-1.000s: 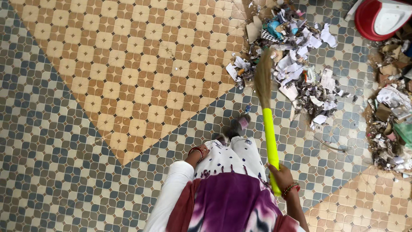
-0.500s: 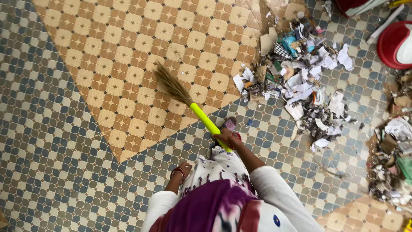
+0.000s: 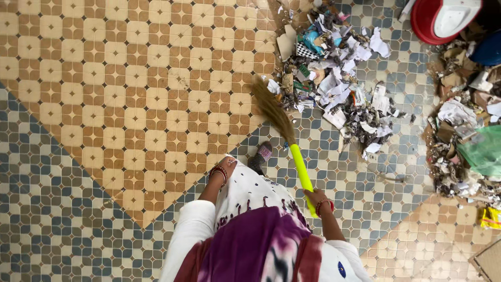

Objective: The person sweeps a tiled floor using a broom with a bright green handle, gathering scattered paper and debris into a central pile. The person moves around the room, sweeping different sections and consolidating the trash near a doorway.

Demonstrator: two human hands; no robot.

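Observation:
My right hand grips the yellow-green handle of a grass broom. The broom's brown bristles reach up and left to the left edge of a heap of torn paper and rubbish on the patterned tile floor. My left hand, with red bangles at the wrist, rests against my white dotted garment at the thigh; its fingers are hidden. One foot in a grey sandal shows just left of the broom handle.
A second heap of paper, cardboard and a green bag lies at the right. A red and white plastic tub stands at the top right. A cardboard corner shows at the bottom right.
The broom swung from the orange tiles at the left back right, its bristles now at the rubbish heap's edge. My right hand moved down and right with it.

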